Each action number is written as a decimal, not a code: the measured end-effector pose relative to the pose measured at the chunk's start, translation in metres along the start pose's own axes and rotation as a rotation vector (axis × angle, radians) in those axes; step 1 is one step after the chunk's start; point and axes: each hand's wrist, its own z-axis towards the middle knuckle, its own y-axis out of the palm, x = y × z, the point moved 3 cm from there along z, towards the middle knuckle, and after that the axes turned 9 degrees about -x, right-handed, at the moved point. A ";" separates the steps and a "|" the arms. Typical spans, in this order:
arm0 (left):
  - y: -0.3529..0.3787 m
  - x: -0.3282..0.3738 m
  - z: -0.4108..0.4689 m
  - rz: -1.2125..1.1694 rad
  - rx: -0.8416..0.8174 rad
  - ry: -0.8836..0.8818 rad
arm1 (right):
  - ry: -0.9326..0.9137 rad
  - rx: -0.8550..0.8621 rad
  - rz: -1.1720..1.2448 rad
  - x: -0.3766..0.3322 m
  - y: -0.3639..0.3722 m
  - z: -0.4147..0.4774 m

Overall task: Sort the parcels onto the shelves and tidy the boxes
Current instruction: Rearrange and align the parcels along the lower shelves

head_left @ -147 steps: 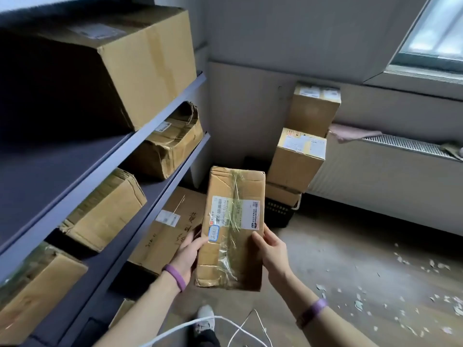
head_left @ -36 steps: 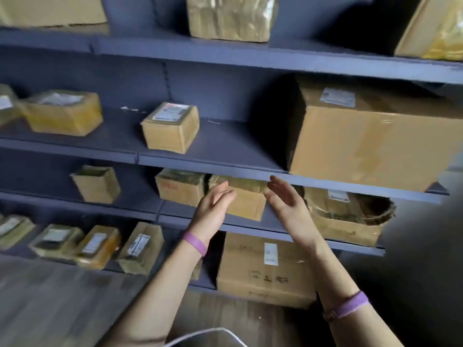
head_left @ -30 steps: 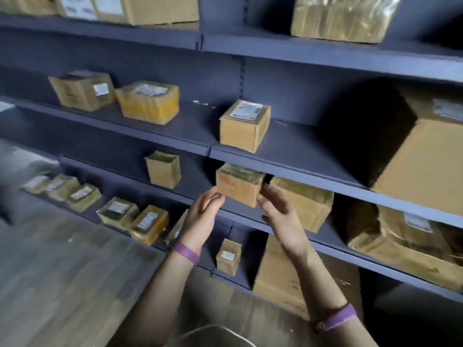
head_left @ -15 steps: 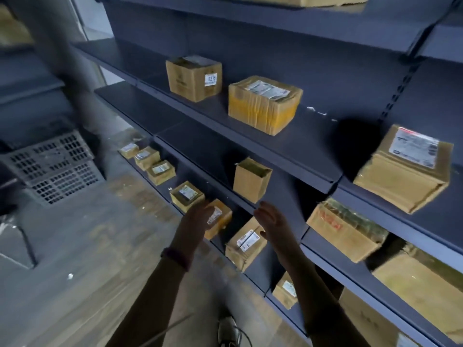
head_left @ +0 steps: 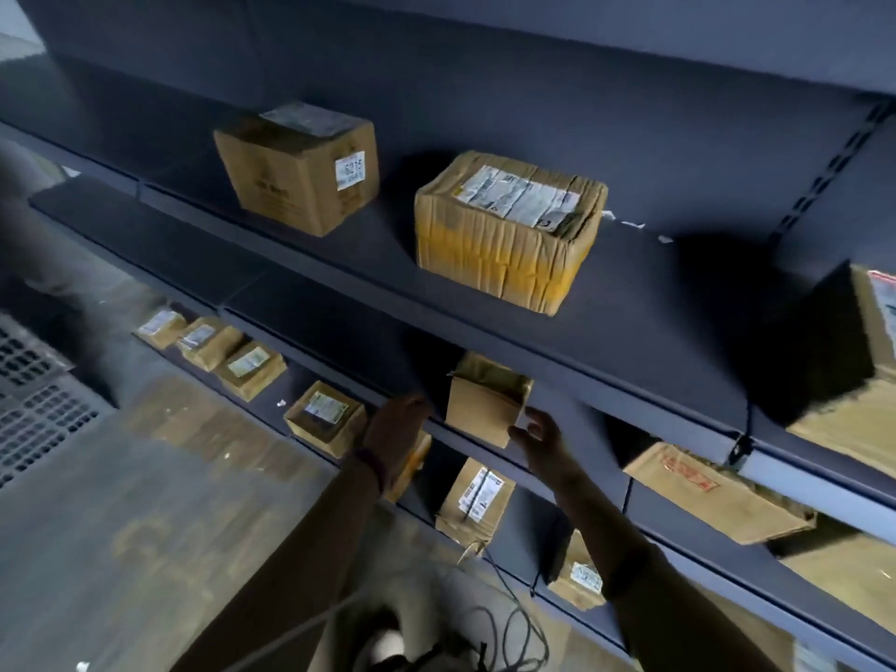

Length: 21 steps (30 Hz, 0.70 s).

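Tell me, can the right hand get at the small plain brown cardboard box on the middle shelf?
Probably yes: the right hand is at the lower corner of the small plain brown cardboard box, with nothing between them.

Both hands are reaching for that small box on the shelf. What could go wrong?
The small box sits at the front edge of its shelf. Only the right hand seems to touch it, with the left hand beside it, so a nudge might tip it off. Loose cables lie by the foot, a possible trip.
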 end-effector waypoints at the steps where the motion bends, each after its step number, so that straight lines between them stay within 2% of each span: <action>1: 0.001 0.001 0.011 -0.070 -0.084 -0.022 | 0.017 0.022 0.011 -0.002 -0.001 0.005; 5: 0.008 0.012 0.052 0.076 -0.270 0.037 | 0.066 0.151 -0.031 -0.003 0.003 0.028; 11: 0.018 0.017 0.091 0.103 -0.447 0.044 | 0.003 0.260 0.131 -0.003 0.027 0.050; 16: 0.018 0.009 0.094 0.142 -0.479 0.072 | -0.057 0.384 0.255 -0.004 0.048 0.036; 21: -0.010 0.000 0.092 0.146 -0.404 0.089 | -0.085 0.375 0.285 -0.004 0.064 0.007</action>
